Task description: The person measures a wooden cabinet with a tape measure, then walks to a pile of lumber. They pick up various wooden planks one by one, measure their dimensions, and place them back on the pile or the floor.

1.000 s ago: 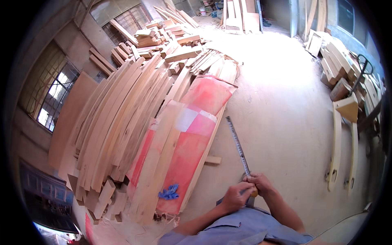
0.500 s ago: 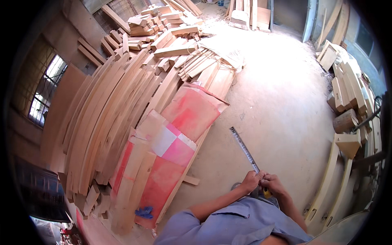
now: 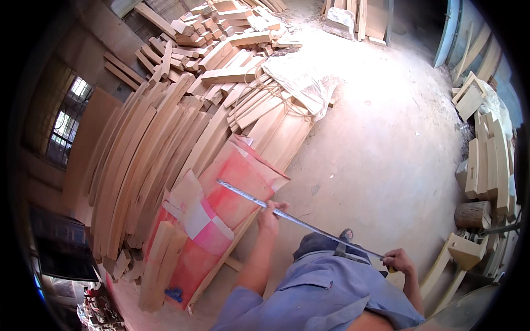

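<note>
A tape measure [image 3: 320,228] is drawn out across my front, its pale metal blade slanting up to the left. My left hand [image 3: 268,217] pinches the blade partway along, and the free end sticks out beyond it over the red-stained sheet [image 3: 221,165] on the wood stack. Lower down on the right, my right hand [image 3: 402,261] is closed around the case, of which only a bit of yellow shows. The blade between my two hands runs straight above my shoe and the floor.
Long curved boards [image 3: 132,165] are stacked at the left, with a heap of short timber pieces [image 3: 204,33] behind. A blue glove-like cloth [image 3: 174,294] lies at the sheet's near end. Along the right stand a log piece [image 3: 472,214] and a pale wooden frame [image 3: 466,251].
My hands, close together before, are now far apart, with more blade out between them. The left hand moved left and up, the right hand right. The view has shifted slightly.
</note>
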The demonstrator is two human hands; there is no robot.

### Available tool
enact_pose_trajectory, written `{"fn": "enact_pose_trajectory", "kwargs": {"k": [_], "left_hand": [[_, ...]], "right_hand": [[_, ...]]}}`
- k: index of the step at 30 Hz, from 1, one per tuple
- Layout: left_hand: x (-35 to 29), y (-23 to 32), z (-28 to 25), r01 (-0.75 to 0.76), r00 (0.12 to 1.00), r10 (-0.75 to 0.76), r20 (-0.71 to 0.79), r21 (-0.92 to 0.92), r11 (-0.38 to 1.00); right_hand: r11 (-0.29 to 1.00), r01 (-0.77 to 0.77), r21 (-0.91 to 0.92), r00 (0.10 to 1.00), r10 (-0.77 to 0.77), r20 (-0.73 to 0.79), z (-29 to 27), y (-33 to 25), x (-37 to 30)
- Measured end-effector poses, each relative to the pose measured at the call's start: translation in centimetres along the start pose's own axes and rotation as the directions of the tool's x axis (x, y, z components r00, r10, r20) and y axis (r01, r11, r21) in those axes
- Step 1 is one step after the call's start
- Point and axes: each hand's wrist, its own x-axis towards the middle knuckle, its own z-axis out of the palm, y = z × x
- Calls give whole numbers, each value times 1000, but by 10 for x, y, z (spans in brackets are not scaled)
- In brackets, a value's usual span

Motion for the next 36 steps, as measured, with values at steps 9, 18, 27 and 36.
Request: {"fn": "enact_pose_trajectory", "kwargs": {"k": [9, 18, 27, 36], "left_hand": [[133, -31, 183, 86, 977, -117, -180, -169, 982], [327, -126, 409, 397, 881, -431, 194, 192, 897], [535, -125, 602, 246, 968, -226, -110, 230, 942], [567, -239, 692, 418, 908, -192, -371, 792, 445]], "right_hand": [[986, 6, -166, 1000, -3, 19, -215, -159, 198], [978, -187, -93, 979, 179, -93, -418, -190, 318], [998, 4, 64, 986, 6, -166, -613, -88, 502], [973, -16, 232, 977, 64, -202, -908, -245, 662]]}}
